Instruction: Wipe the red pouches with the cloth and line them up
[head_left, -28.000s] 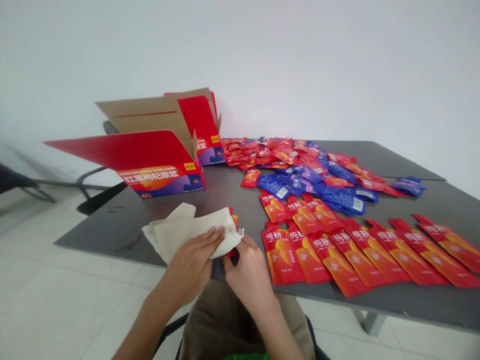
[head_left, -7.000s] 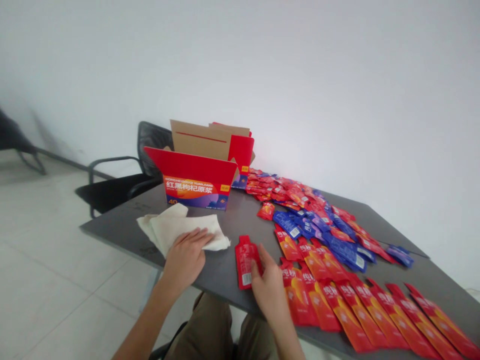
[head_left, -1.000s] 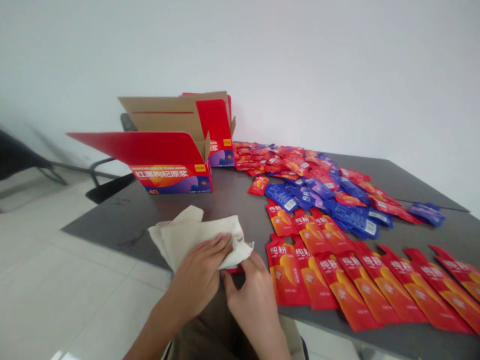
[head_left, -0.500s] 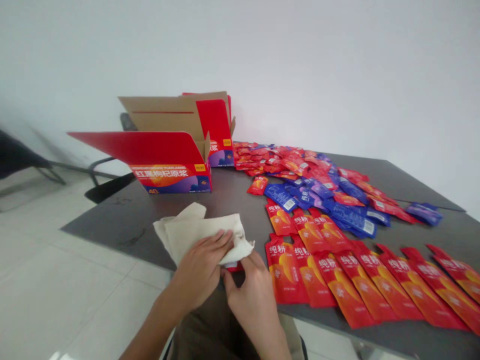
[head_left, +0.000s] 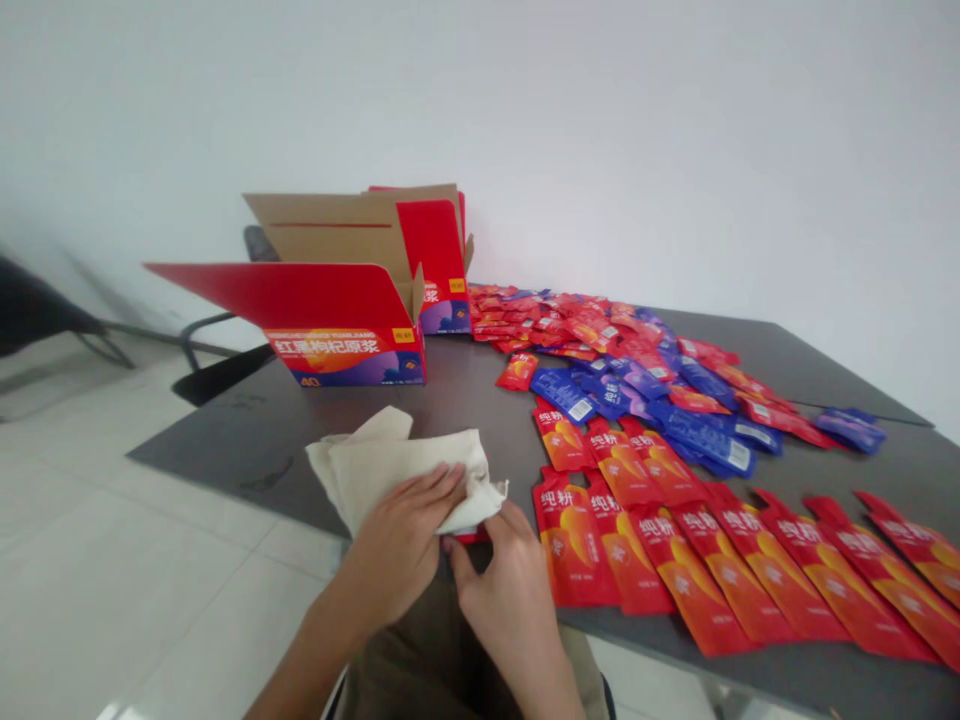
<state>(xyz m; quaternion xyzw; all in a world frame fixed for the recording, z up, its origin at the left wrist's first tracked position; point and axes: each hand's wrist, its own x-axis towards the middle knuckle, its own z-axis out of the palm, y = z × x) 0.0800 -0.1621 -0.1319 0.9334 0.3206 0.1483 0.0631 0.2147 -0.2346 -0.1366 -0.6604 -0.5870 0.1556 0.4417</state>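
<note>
A cream-coloured cloth lies folded at the table's near edge, with the fingers of my left hand pressed together on it. Under the cloth a red pouch shows only as a thin strip. My right hand is closed at the cloth's right end, its thumb and fingers pinching the pouch's near edge; most of the grip is hidden. Just right of this hand, red pouches with orange fruit prints lie face up in overlapping rows.
Two open red cartons stand at the back left, a front carton and a rear carton, flaps raised. A loose heap of red sachets and blue sachets spreads across the dark table. A black chair is beyond the left edge.
Both hands stay almost where they were on the cloth and pouch. The view has shifted very slightly; nothing was taken up or let go.
</note>
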